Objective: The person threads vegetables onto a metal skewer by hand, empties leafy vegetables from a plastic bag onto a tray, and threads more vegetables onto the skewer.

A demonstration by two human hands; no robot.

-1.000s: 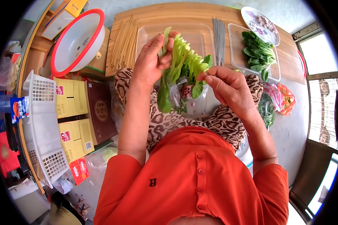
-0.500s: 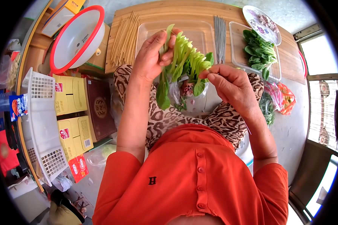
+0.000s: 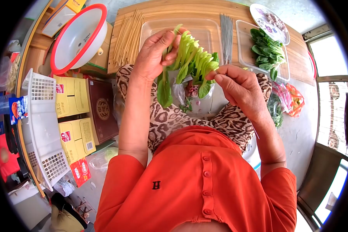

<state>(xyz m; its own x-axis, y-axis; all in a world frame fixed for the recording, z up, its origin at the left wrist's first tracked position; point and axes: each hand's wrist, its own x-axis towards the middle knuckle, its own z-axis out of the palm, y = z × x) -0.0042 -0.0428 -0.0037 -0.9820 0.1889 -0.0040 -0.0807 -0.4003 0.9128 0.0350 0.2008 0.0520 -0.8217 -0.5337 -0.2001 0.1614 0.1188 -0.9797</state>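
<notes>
My left hand (image 3: 157, 54) pinches a single green leaf (image 3: 165, 91) by its pale stalk, and the leaf blade hangs down below the fingers. Beside it, a row of leafy greens (image 3: 193, 54) is strung close together in the air between both hands. My right hand (image 3: 237, 87) is closed at the right end of this row, gripping a thin skewer. Most of the skewer is hidden by the stalks and fingers; a thin pale end (image 3: 257, 134) shows by the right wrist.
On the wooden table (image 3: 162, 11) are bamboo sticks (image 3: 127, 36), a clear tray (image 3: 181, 25), grey metal skewers (image 3: 226, 38), a tray with greens (image 3: 268, 52) and a plate of pieces (image 3: 274, 25). Left stand a red-rimmed basin (image 3: 79, 38), boxes (image 3: 71, 96) and a white plastic basket (image 3: 46, 127).
The leaf in my left hand has shifted slightly up and left. My right hand and the strung greens are nearly where they were.
</notes>
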